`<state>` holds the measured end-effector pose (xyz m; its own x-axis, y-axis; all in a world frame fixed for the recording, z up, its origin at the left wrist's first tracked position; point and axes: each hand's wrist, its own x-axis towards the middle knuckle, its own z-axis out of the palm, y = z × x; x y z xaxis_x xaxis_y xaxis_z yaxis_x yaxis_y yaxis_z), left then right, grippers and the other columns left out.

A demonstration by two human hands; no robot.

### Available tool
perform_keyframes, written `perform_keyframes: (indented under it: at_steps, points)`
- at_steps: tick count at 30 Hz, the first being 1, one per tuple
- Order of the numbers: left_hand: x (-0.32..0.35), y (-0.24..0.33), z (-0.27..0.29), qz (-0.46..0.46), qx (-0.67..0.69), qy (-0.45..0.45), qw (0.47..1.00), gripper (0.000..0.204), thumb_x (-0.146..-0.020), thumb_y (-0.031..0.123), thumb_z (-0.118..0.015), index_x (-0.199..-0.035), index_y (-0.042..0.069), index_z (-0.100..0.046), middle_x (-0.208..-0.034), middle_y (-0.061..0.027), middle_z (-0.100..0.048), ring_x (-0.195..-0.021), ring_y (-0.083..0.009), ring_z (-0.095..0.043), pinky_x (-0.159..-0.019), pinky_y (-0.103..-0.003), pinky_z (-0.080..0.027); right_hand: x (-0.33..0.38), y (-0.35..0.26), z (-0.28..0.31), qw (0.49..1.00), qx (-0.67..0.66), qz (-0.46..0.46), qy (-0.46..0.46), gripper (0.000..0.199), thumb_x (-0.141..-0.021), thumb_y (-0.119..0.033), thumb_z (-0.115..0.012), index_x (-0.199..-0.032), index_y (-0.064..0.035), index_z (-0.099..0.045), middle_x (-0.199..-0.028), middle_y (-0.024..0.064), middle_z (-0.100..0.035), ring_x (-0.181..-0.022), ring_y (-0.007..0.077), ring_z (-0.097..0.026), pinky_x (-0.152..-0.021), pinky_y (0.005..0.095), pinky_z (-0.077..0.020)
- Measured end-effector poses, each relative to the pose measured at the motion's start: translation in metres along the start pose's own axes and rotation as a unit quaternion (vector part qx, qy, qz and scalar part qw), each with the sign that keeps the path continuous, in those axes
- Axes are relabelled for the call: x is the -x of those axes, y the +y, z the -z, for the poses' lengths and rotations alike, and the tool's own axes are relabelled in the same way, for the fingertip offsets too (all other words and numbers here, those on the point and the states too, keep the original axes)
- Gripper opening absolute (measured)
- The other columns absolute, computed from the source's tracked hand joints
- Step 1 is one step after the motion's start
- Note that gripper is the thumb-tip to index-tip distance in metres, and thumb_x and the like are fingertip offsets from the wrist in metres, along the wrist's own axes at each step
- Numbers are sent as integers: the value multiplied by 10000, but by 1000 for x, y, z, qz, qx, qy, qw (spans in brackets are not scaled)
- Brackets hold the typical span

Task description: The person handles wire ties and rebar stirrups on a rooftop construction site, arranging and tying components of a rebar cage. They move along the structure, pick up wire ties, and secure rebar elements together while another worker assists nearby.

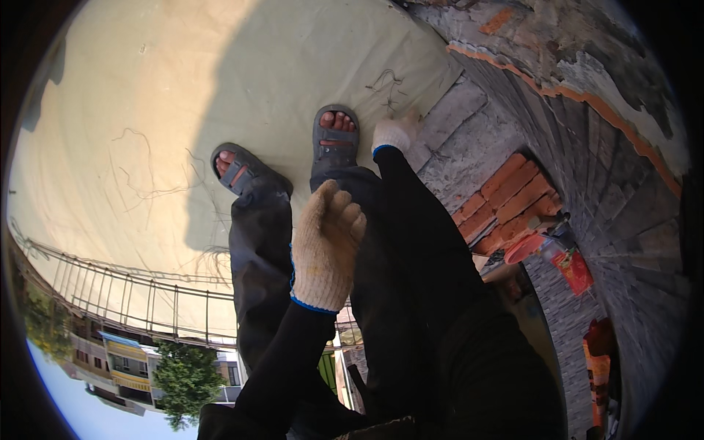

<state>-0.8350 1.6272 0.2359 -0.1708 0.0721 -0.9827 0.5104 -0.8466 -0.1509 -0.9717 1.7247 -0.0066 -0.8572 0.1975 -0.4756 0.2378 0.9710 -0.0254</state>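
My left hand (326,246), in a cream knitted glove with a blue cuff, is raised in front of my dark trousers. Its fingers curl in toward the palm, and whatever they may hold is hidden. Farther off, my right hand (394,135) in a matching glove reaches down beside my right sandal (335,139), at the edge of the pale sheet (293,73). Its fingers blur into the sheet and I cannot make out their pose. Just beyond it lie several bent thin wires (387,84) on the sheet.
Grey blocks (458,110) border the sheet at right, with stacked red bricks (506,198) nearer. A rough brick wall (616,147) rises beyond. More loose wires (139,176) lie at left. A wire-like metal framework (147,301) runs along the sheet's near edge.
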Motion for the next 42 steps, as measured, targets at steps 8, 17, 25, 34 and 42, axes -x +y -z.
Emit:
perform_keyframes:
  at_steps: [8,17,25,34,42]
  points:
    - [1,2,7,5,19,-70,997,302,-1047,249,-617,-1261,42,-568,-922,-14,-505,-832,-150,-501,-792,-295,-445,-33,-27,15,937,161,310,21,887,-849,-231,-784,-1585,3,-347,-1564,275,-402,-1391,429,-499,-1132,460,-467]
    - [3,-2,7,-8,4,-86,996,276,-1043,241,-621,-1238,55,-558,-901,-10,-487,-816,-145,-479,-782,-295,-427,-20,-44,-2,946,153,285,-10,876,-771,-410,-895,-1478,-50,-522,-1399,247,-546,-1299,415,-564,-1034,492,-533]
    - [1,1,-1,7,3,-40,999,297,-1047,252,-616,-1261,53,-561,-934,-16,-521,-846,-154,-514,-802,-295,-448,-44,-27,-41,961,73,262,50,451,-806,-235,-838,-1208,-70,-715,-1130,176,-728,-1057,343,-727,-927,434,-580]
    - [-2,4,9,4,33,-77,996,310,-1060,268,-612,-1282,61,-550,-942,-10,-524,-853,-142,-517,-805,-285,-453,-47,-11,5,988,-154,15,-6,295,-909,-150,-688,-1189,-69,-731,-1177,135,-762,-1078,303,-742,-931,379,-579]
    - [4,5,0,11,15,-62,998,315,-1058,279,-613,-1275,59,-556,-951,-8,-527,-852,-145,-520,-809,-298,-455,-76,19,12,989,105,98,23,368,-967,-194,-657,-1325,-107,-655,-1283,95,-709,-1104,267,-724,-877,381,-595]
